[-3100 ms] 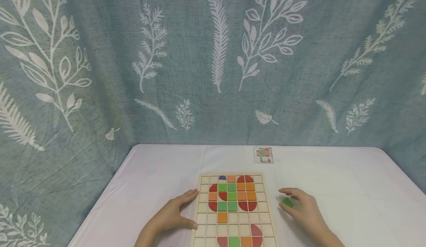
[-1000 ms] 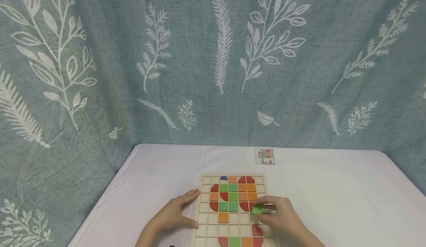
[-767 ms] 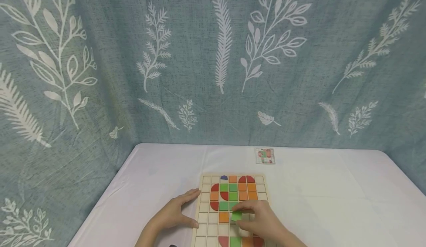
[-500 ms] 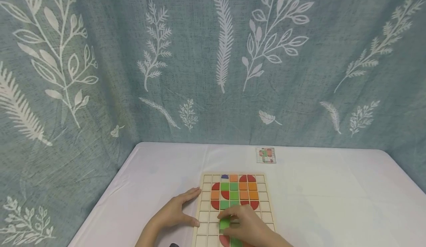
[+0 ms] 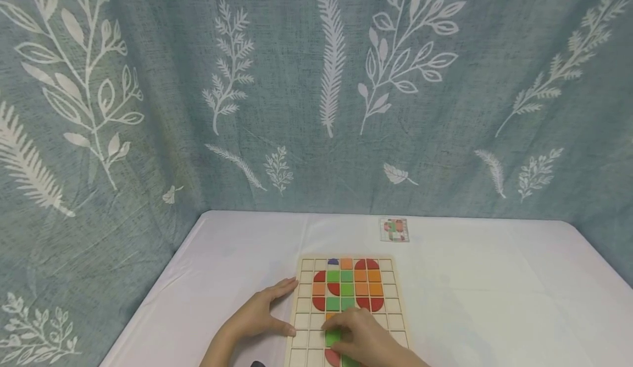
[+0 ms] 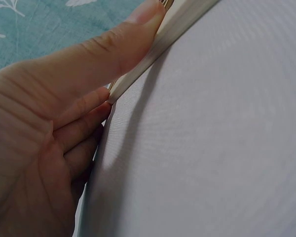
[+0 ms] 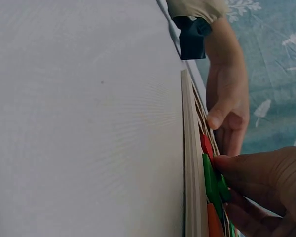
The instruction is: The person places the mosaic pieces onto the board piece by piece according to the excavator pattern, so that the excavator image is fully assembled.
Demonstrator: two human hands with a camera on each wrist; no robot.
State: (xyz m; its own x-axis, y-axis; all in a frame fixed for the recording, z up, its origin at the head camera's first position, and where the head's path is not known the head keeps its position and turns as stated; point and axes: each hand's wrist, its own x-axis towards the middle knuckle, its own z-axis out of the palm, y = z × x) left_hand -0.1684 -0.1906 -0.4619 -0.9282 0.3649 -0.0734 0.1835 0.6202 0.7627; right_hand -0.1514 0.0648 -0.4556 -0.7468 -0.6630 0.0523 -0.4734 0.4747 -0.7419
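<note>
A wooden grid board [image 5: 301, 322] lies on the white table, some of its cells filled with red quarter-round, green and orange square tiles. My right hand [image 5: 363, 335] pinches a green square tile [image 5: 332, 338] between thumb and fingers, low over the board's third column. That tile lies between a partly covered orange tile [image 5: 329, 316] and a red quarter-round tile [image 5: 332, 357]. My left hand [image 5: 257, 315] rests along the board's left edge, fingers and thumb spread; in the left wrist view its thumb [image 6: 113, 52] touches the rim. The right hand covers several cells.
Behind the board lies a small card [image 5: 394, 229] printed with a coloured grid pattern. A blue half-round tile [image 5: 333, 261] sits in the top row. Part of a dark object [image 5: 257, 363] shows at the bottom edge. A patterned curtain [image 5: 296, 109] hangs behind the table.
My right hand has carried the green tile from the table right of the board leftward over it, to the cell below the orange tile. The left hand has stayed at the board's edge.
</note>
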